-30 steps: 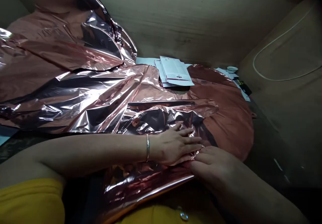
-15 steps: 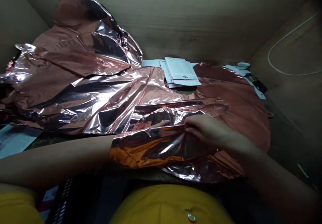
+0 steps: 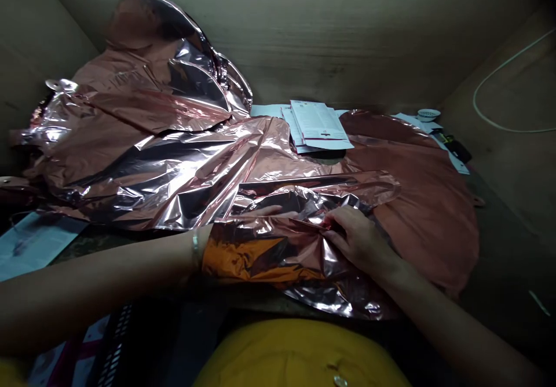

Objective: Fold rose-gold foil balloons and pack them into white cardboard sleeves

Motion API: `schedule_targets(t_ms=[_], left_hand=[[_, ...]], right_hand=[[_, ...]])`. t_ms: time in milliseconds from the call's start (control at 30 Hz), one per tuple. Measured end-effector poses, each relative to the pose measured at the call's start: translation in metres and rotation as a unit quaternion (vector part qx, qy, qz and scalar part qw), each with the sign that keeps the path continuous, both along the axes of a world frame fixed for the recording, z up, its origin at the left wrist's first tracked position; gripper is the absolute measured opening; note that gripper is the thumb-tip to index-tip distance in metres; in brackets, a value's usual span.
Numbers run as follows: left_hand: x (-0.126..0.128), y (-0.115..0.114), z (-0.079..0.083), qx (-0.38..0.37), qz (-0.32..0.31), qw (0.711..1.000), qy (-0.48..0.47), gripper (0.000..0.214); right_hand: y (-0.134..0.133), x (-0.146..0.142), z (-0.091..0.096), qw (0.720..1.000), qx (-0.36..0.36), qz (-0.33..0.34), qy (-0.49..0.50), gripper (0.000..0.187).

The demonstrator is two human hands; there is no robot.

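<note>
A large, limp sheet of shiny rose-gold foil, looking like a flat foil balloon [image 3: 174, 161], spreads over the table in creased layers. My right hand [image 3: 354, 236] pinches the upper edge of a folded foil strip between thumb and fingers. Most of my left hand [image 3: 269, 210] is covered by this strip. Only some of its fingers show above the edge, stretched out along the foil. A bracelet [image 3: 196, 245] is on my left wrist. To the right lies a rounded, smoother foil part [image 3: 425, 201].
Printed white paper packets [image 3: 319, 123] are stacked behind the foil. At the far right are a small white basket [image 3: 428, 114] and a black object [image 3: 458, 149]. A pale cord [image 3: 486, 116] hangs on the right wall. Another sheet [image 3: 35, 245] lies left; a black crate [image 3: 115, 346] is below.
My left hand has drawn back slightly to the left, baring the wrist. My right hand still pinches the foil edge, slightly lower and further right. The whole view has shifted a little.
</note>
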State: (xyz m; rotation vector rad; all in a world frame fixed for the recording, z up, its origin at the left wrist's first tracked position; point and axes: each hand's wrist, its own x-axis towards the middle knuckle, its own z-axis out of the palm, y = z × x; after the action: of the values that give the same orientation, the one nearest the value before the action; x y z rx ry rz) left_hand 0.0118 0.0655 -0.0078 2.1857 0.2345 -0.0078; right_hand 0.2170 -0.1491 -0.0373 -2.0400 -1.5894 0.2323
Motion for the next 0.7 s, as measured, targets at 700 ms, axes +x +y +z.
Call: schedule_targets(t_ms=[700], left_hand=[[-0.075, -0.064, 0.016, 0.380, 0.235, 0.891, 0.079, 0.066]], right_hand=[[0.000, 0.000, -0.015, 0.998, 0.048, -0.028, -0.013, 0.006]])
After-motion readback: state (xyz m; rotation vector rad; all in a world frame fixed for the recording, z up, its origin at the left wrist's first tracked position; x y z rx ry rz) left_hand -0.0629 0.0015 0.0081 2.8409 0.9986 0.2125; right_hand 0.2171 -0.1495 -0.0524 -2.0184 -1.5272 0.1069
